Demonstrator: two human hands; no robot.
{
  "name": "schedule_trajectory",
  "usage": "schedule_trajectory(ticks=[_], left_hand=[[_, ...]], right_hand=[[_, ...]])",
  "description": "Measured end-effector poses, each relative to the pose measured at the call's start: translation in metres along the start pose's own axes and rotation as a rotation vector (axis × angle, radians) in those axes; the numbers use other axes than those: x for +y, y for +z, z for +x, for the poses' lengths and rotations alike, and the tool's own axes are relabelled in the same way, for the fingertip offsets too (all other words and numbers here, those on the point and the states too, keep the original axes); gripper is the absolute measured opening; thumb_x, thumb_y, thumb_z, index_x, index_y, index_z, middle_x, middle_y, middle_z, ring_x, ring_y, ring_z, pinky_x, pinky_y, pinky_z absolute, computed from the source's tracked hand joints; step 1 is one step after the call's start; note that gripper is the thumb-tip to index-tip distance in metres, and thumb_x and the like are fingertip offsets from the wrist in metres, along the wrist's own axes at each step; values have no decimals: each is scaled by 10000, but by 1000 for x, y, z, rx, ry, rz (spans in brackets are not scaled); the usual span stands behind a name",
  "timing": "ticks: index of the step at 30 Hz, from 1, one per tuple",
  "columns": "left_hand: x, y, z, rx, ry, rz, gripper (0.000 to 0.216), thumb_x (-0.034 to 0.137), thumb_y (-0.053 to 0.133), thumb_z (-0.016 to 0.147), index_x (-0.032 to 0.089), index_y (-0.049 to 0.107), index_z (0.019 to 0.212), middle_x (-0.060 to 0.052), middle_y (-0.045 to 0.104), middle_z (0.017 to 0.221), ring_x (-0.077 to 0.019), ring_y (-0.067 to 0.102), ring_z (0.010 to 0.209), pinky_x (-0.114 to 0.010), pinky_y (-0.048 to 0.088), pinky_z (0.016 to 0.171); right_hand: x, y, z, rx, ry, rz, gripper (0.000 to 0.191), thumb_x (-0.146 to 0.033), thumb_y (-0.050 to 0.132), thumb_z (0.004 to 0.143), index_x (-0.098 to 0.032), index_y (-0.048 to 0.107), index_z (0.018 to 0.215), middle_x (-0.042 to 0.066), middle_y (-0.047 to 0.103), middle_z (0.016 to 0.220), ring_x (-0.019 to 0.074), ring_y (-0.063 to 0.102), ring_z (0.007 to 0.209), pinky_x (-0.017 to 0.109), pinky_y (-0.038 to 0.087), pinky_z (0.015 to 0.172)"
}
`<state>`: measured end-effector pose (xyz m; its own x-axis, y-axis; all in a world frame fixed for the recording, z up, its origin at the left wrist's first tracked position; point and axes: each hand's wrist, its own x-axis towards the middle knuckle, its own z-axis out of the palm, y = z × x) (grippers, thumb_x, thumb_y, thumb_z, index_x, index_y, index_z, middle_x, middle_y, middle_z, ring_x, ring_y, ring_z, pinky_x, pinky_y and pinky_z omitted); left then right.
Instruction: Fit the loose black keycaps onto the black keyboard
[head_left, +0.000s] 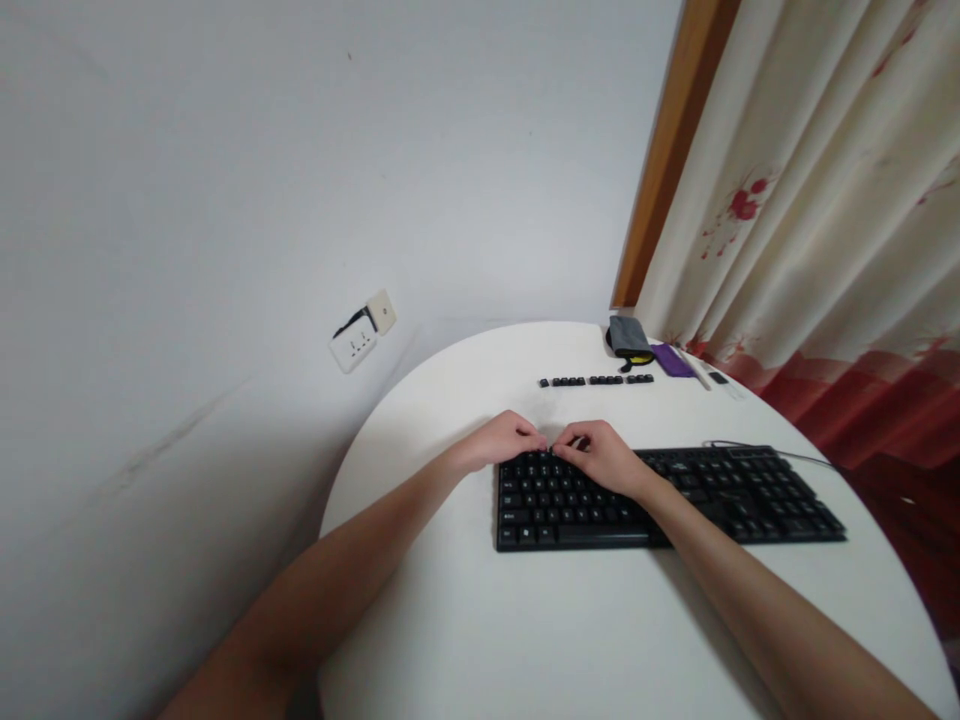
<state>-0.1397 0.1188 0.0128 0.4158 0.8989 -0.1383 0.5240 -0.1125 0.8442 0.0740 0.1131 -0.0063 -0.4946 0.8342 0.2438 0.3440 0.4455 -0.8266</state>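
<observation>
A black keyboard [577, 540] lies on the white round table. Over its upper left edge, my left hand [511, 438] has its fingers drawn together, the tips at the top row. My right hand [600, 455] rests over the keys just to the right, thumb and forefinger pinched. Something small and dark shows between the two hands' fingertips, too small to name. Beyond the hands, a row of loose black keycaps [568, 381] lies in several short groups. The right hand and forearm hide the keyboard's middle part.
The white table [450, 600] has a curved edge, close to the wall on the left. At the back right are a grey cloth pouch [628, 335] and a purple cloth [672, 360]. A cable [795, 455] runs off behind the keyboard. A curtain [825, 220] hangs at the right.
</observation>
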Motion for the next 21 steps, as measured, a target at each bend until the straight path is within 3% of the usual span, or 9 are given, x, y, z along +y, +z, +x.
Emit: schedule_trajectory(ticks=[9, 21], left_hand=[[7, 1, -1, 14, -15, 10, 354, 475, 658, 745, 139, 702, 642, 23, 561, 563, -117, 438, 580, -240, 303, 557], [5, 3, -1, 31, -8, 42, 333, 433, 622, 768, 148, 661, 600, 42, 501, 526, -110, 403, 555, -250, 282, 545]], right_hand=[[-4, -5, -1, -59, -188, -155, 87, -235, 623, 857, -198, 667, 791, 39, 679, 825, 177, 608, 770, 305, 468, 733], [-10, -18, -2, -126, -360, -325, 269, -295, 518, 924, -222, 710, 750, 71, 695, 920, 229, 590, 916, 373, 464, 845]])
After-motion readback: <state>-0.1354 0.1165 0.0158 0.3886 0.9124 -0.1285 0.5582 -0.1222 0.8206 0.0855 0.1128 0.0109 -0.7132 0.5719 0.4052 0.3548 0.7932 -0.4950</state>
